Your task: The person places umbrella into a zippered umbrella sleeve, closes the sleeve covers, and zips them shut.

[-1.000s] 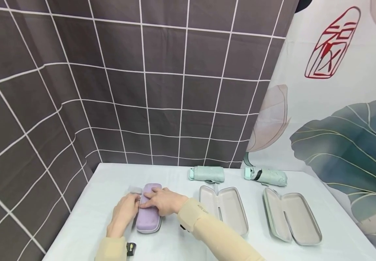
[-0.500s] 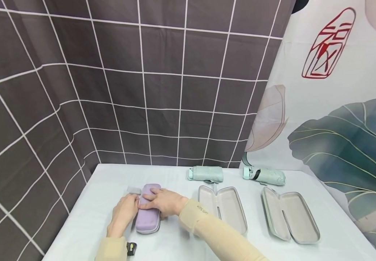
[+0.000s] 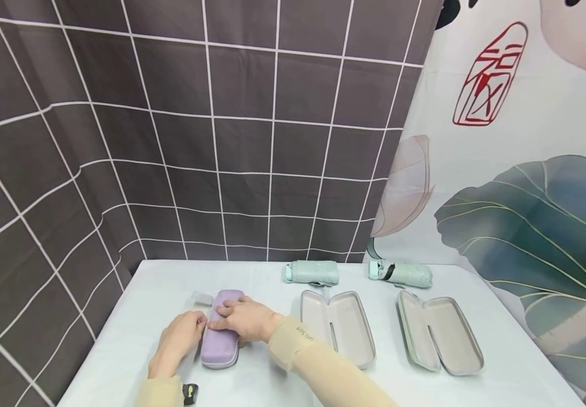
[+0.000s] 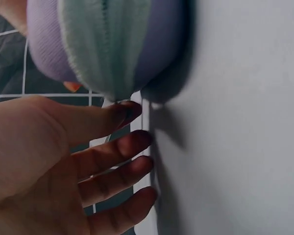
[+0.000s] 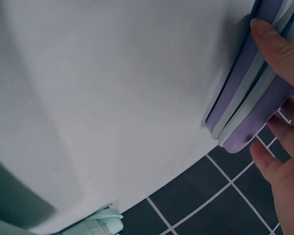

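A closed purple zip case [image 3: 220,343] with a pale grey zip band lies on the left part of the white table. My right hand [image 3: 249,319] grips it from the right, fingers spread over the lid; in the right wrist view one fingertip [image 5: 264,32] presses on its zipped side. At the case's left side is my left hand [image 3: 178,339], fingers bent. In the left wrist view its thumb and forefinger meet at the zip line and pinch the zipper pull [image 4: 121,102], mostly hidden by the fingertips. A translucent grey strap [image 3: 202,298] sticks out near the far end.
Two opened cases with grey linings, one in the middle [image 3: 354,325] and one at the right [image 3: 458,336], lie on the table [image 3: 267,390]. Behind them are two folded mint-green umbrellas, one [image 3: 313,272] left of the other [image 3: 406,274]. A dark grid-patterned curtain [image 3: 242,141] hangs behind.
My left hand has slid slightly along the case's left side toward me, and more of the strap shows. My right hand stays on the lid. The head view has swung a little to the right.
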`<state>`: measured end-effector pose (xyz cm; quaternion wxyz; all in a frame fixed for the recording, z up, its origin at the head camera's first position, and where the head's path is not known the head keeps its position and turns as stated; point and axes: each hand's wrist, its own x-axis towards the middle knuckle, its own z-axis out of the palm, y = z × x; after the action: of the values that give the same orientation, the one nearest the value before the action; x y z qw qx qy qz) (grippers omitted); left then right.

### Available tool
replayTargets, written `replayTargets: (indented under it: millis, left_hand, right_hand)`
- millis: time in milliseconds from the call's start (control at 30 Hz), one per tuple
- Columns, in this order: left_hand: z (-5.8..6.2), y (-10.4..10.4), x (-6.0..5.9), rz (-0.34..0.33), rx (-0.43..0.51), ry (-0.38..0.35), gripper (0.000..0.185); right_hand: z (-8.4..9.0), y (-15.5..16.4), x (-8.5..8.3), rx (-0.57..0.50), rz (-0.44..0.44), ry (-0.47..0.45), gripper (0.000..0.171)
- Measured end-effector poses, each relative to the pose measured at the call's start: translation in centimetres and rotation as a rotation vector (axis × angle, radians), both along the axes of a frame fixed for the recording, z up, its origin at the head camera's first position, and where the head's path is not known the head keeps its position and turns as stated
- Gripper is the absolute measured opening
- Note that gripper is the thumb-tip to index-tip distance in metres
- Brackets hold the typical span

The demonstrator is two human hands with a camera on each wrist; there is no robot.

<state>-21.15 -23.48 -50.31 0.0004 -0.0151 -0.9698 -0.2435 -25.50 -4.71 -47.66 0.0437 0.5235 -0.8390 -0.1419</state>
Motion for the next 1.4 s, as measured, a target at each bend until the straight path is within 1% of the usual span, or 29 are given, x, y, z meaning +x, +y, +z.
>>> replayTargets:
  millis: [167, 267, 500, 633, 767, 867, 967, 1067, 1100, 1167, 1300, 1367, 1400]
  left_hand:
    - [0.2, -0.5, 0.2, -0.018, 0.009, -0.02, 0.012]
    - [0.2, -0.7, 0.2, -0.029, 0.017, -0.005, 0.01]
    - [-0.1, -1.7, 0.6, -0.048, 0.036, -0.001, 0.01]
    - [0.1, -2.1, 0.7, -0.06, 0.046, -0.004, 0.012]
    - [0.5, -2.3, 0.9, -0.064, 0.061, -0.032, 0.011]
    - [0.7, -2.3, 1.0, -0.066, 0.065, -0.042, 0.011]
    - [0.8, -2.5, 1.0, -0.067, 0.055, -0.04, 0.011]
    - [0.9, -2.6, 0.9, -0.065, 0.054, -0.046, 0.012]
    - [0.9, -2.7, 0.9, -0.063, 0.053, -0.047, 0.012]
    - [1.0, -2.7, 0.9, -0.064, 0.055, -0.05, 0.012]
    - [0.9, -2.5, 1.0, -0.068, 0.055, -0.061, 0.013]
    - [0.8, -2.4, 1.1, -0.071, 0.052, -0.075, 0.013]
    - [0.7, -2.4, 1.1, -0.07, 0.054, -0.083, 0.013]
  right_hand:
    - [0.0, -0.5, 0.5, 0.01, -0.06, 0.037, 0.085]
    - [-0.1, -0.8, 0.7, 0.001, -0.09, 0.052, 0.085]
    - [-0.2, -1.5, 1.3, -0.023, -0.141, 0.027, 0.083]
    - [-0.2, -2.1, 1.5, -0.014, -0.165, 0.056, 0.082]
    - [-0.3, -2.5, 1.7, -0.011, -0.181, 0.083, 0.081]
    - [-0.5, -2.7, 1.8, -0.027, -0.185, 0.123, 0.076]
    - [-0.6, -3.0, 2.1, -0.046, -0.208, 0.168, 0.072]
    - [-0.6, -3.0, 2.2, -0.064, -0.23, 0.186, 0.071]
    - [-0.6, -3.0, 2.2, -0.072, -0.233, 0.171, 0.071]
    - [-0.6, -2.7, 1.9, -0.11, -0.224, 0.111, 0.071]
    - [-1.2, -1.5, 0.8, -0.195, -0.174, -0.099, 0.075]
    - [-1.3, -0.8, 0.2, -0.213, -0.154, -0.2, 0.077]
    - [-1.4, -0.5, -0.1, -0.207, -0.148, -0.236, 0.077]
